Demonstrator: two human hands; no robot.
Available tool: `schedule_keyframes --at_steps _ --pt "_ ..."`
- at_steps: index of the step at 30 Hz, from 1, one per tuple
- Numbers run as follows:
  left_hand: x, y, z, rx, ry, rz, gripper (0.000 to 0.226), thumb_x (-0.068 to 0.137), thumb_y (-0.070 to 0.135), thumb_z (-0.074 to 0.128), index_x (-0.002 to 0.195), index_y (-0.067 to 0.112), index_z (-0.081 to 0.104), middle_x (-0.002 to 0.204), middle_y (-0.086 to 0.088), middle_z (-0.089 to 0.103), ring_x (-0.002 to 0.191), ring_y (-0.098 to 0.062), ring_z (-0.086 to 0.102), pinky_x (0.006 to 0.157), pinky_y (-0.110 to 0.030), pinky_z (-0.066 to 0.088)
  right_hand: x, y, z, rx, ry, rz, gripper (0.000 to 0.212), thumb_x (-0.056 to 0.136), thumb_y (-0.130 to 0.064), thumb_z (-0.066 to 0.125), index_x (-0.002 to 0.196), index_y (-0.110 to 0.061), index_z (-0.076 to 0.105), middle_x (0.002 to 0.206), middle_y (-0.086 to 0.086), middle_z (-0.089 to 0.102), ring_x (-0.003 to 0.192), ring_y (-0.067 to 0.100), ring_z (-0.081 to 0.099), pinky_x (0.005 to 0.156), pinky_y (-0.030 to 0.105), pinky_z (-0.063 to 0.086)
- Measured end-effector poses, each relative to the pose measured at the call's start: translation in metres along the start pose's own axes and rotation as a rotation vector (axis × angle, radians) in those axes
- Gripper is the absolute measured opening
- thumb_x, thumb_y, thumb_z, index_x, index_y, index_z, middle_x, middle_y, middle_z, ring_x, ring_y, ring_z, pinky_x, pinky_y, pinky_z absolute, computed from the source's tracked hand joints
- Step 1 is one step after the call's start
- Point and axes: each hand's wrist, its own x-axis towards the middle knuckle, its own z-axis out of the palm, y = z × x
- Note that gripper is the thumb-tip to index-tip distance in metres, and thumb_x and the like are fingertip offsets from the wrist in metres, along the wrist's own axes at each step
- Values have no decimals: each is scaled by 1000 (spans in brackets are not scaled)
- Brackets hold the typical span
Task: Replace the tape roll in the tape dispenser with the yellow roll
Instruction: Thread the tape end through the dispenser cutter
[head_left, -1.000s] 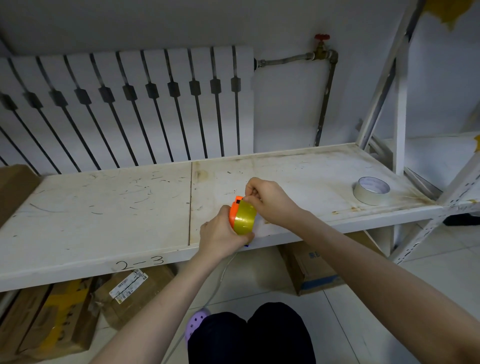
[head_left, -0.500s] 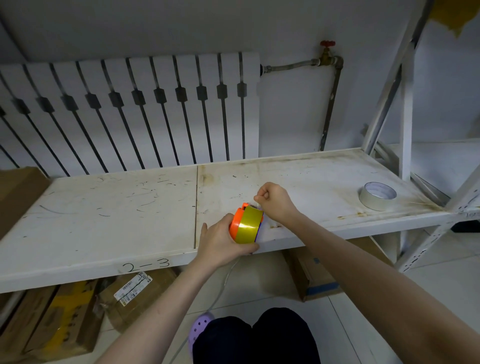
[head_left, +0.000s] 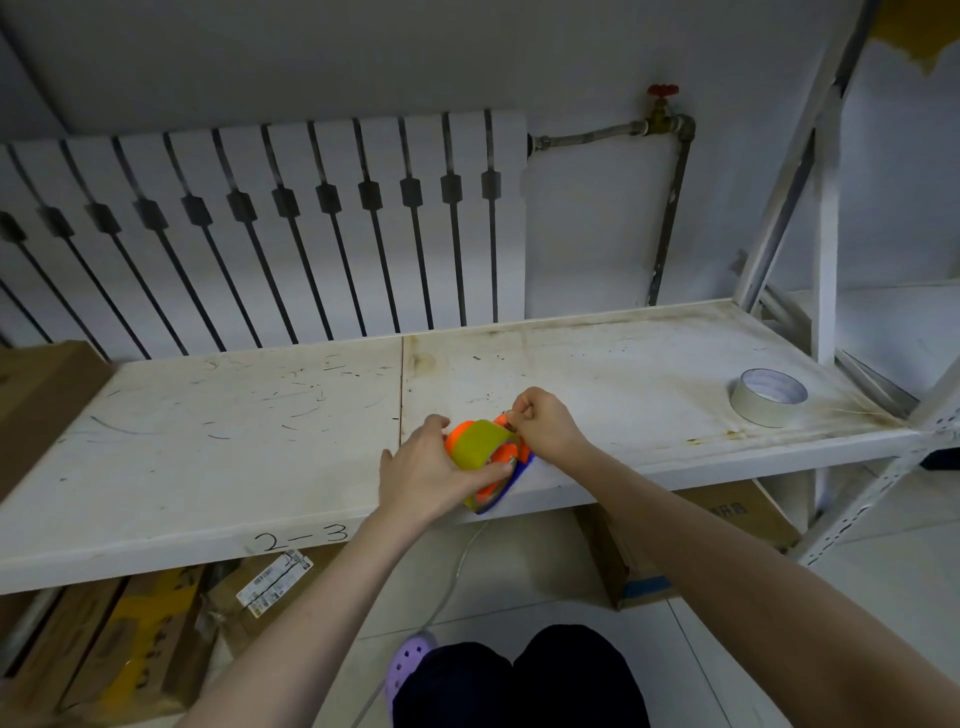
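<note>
An orange tape dispenser (head_left: 500, 477) with a blue edge is held at the front edge of the white shelf (head_left: 218, 457). The yellow roll (head_left: 477, 442) sits in it. My left hand (head_left: 426, 470) wraps around the dispenser and roll from the left, thumb on the roll's side. My right hand (head_left: 543, 427) is closed at the dispenser's far top, fingertips pinched there; what they pinch is too small to tell. A pale tape roll (head_left: 768, 397) lies flat at the shelf's right end.
A radiator (head_left: 270, 228) and a pipe with a red valve (head_left: 662, 93) stand behind the shelf. A cardboard box (head_left: 36, 400) sits at the shelf's left end. More boxes (head_left: 130, 644) lie on the floor below. Shelf uprights (head_left: 826, 223) rise at right.
The dispenser has tilted so the yellow roll's face shows more from above. My left hand slid up over it; my right hand stays pinched at its top. The camera moved closer.
</note>
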Motion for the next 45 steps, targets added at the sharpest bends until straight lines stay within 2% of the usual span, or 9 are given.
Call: schedule_keyframes --at_steps 2,6,12,18,23,27,31,35,45 --pt "1 15 4 61 90 40 83 61 75 60 124 23 52 118 3 64 108 -21 61 95 -43 47 -2 -1 -1 -22 -21 -28 8 90 -9 50 82 -12 48 70 -6 47 66 7 45 55 20 35" --pt "7 26 2 124 137 125 47 72 65 58 99 27 66 95 6 71 91 -18 64 84 -36 50 -7 3 -6 -28 39 -51 8 91 -9 47 84 -12 48 73 -6 48 72 12 48 58 20 39" --pt "11 32 -3 141 62 154 41 70 56 68 95 23 68 90 4 70 79 -15 58 76 -30 45 -18 -26 -29 -81 140 -242 9 92 -9 48 84 -13 51 69 -9 48 62 6 46 59 20 38" --pt "17 39 -9 244 21 120 37 67 53 67 90 24 63 78 7 58 89 -22 62 76 -32 36 -40 -79 -46 -262 98 -503 8 91 -10 50 86 -8 56 80 0 55 71 15 49 62 25 37" --pt "18 35 -12 225 -28 97 43 65 59 63 93 27 61 80 7 58 92 -21 62 82 -37 44 -55 -96 -46 -230 102 -619 7 90 -9 52 85 -9 57 74 -6 51 67 8 46 59 15 36" --pt "14 24 -16 137 -9 106 56 61 64 69 107 33 63 104 5 69 100 -22 62 87 -37 48 -41 -86 -57 -131 154 -473 6 89 -13 55 84 -12 58 74 1 58 65 10 50 62 23 43" --pt "7 7 -15 46 9 112 70 57 66 72 117 33 60 114 8 67 107 -19 61 90 -34 48 -19 -58 -63 -61 174 -242 11 88 -10 56 78 -14 55 66 -3 51 62 10 47 61 22 40" --pt "6 -7 -18 3 -52 148 60 59 63 74 109 32 61 105 9 67 99 -17 61 88 -36 50 -6 -33 -61 -2 156 -96 15 88 -9 56 74 -13 54 65 -7 48 67 8 49 70 23 41" --pt "34 -21 -41 -178 -121 151 55 38 66 74 86 42 62 97 12 68 96 -15 62 83 -46 54 9 20 -37 201 132 229 25 85 -3 58 60 -7 55 60 8 54 56 17 52 62 32 50"
